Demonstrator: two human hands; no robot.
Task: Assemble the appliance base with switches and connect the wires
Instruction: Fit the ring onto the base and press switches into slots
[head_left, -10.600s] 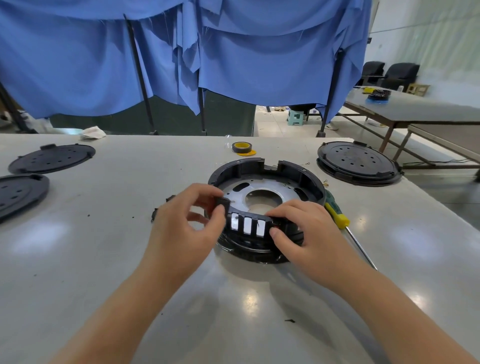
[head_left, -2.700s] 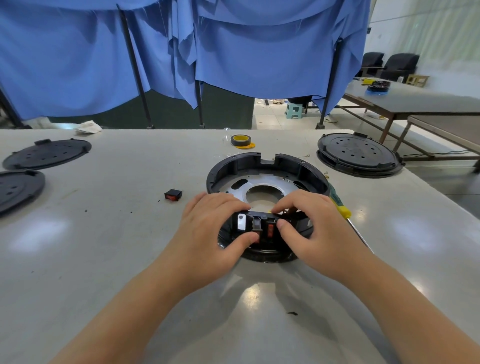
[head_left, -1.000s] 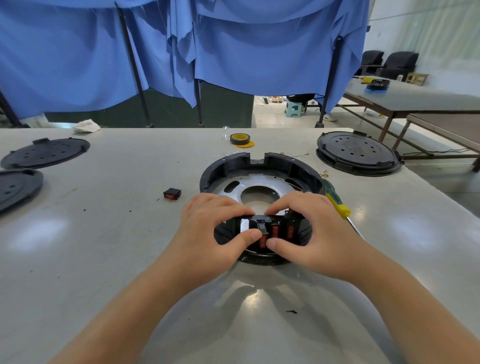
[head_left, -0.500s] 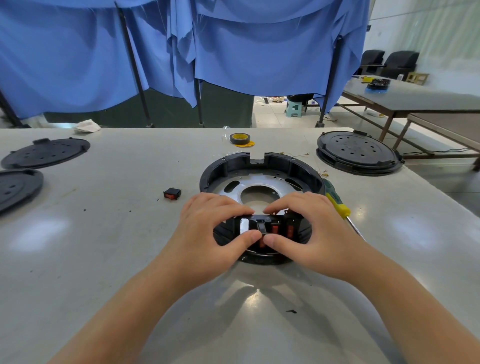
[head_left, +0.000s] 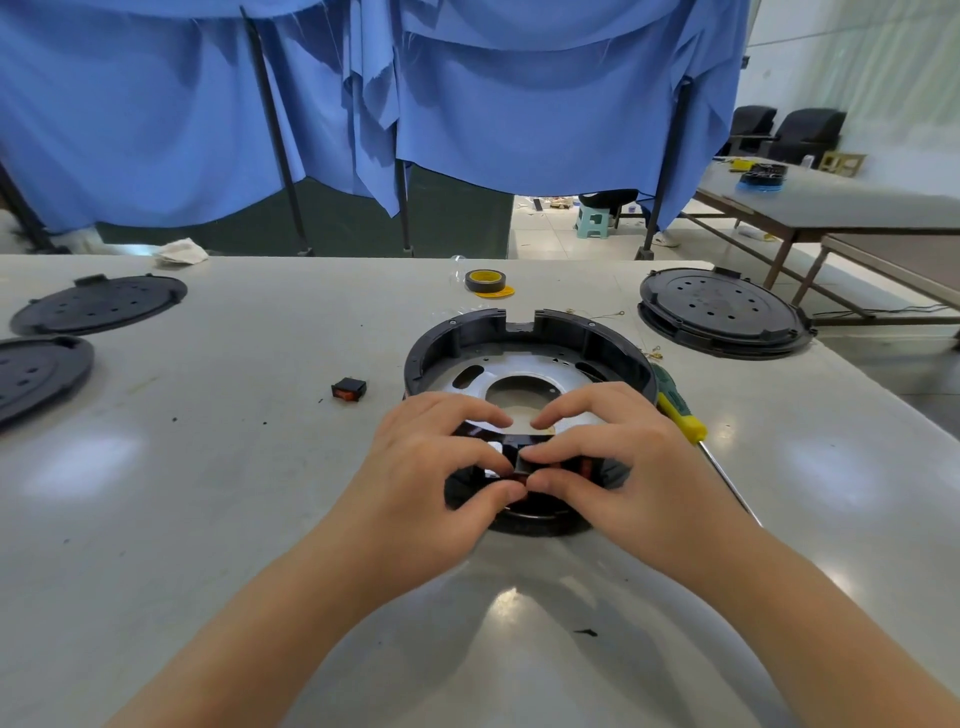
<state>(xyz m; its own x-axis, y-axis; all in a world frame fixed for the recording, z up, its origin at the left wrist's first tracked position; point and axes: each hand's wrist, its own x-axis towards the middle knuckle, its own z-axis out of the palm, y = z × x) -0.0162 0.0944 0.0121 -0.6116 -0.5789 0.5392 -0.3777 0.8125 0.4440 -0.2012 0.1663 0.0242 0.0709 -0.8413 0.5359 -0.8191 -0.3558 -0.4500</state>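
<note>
Both hands pinching a switch at the near wall of the base.

Left hand (head_left: 436, 467) and right hand (head_left: 623, 462), thumbs and forefingers curled, gripping a small black rocker switch (head_left: 521, 460) set in the near rim of the round black plastic appliance base (head_left: 524, 332) on the pale grey counter (head_left: 208, 493). Left of these, a loose black-and-red rocker switch (head_left: 349, 389); just right, a green-and-yellow-handled screwdriver (head_left: 680, 410); farther off, a yellow tape roll (head_left: 485, 281).
</note>
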